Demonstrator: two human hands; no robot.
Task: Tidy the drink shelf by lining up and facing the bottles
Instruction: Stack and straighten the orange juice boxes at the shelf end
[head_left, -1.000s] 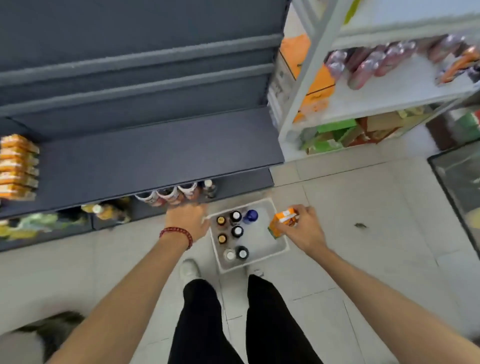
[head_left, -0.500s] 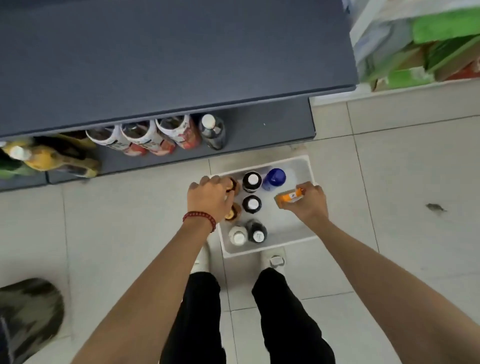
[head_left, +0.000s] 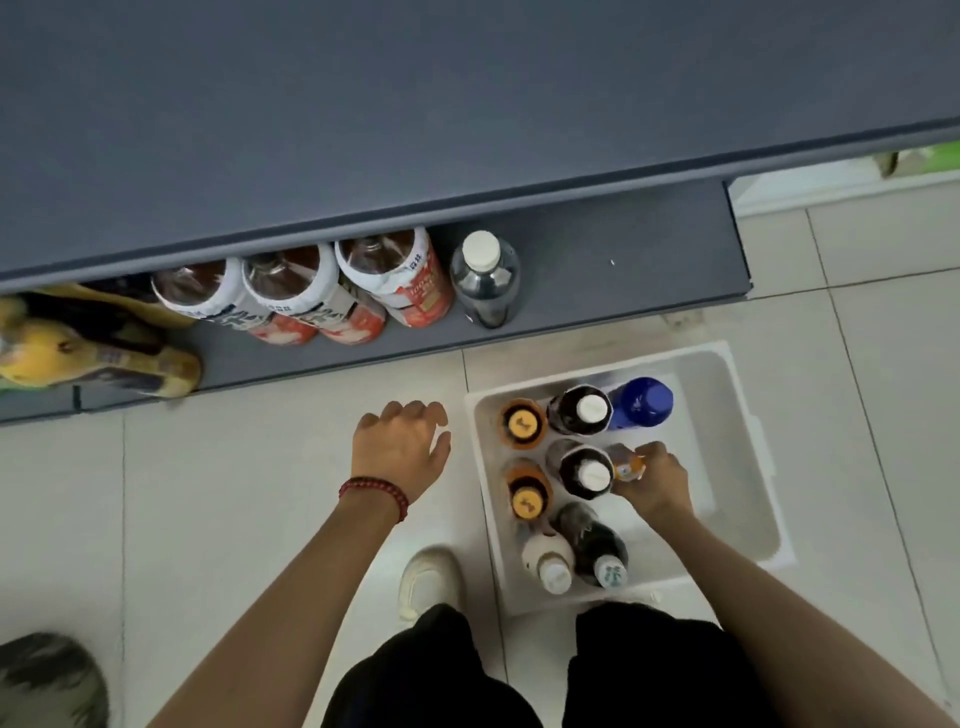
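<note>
2 hands: right (head_left: 655, 480) grips orange bottle (head_left: 627, 464) in bin (head_left: 743, 441); left (head_left: 400, 447) empty.

Bottle labels (head_left: 415, 291) blurred; no text legible.

— Colours in the white bin (head_left: 743, 415)?
— Two orange caps (head_left: 522, 423), a blue bottle (head_left: 644, 402), dark bottles capped white.
— Behind the bin?
— Dark grey shelf (head_left: 597, 260) — red-and-white labelled bottles (head_left: 395, 275).

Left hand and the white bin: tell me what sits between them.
Nothing: in the head view only bare floor tile separates the open left hand from the white bin.
</note>
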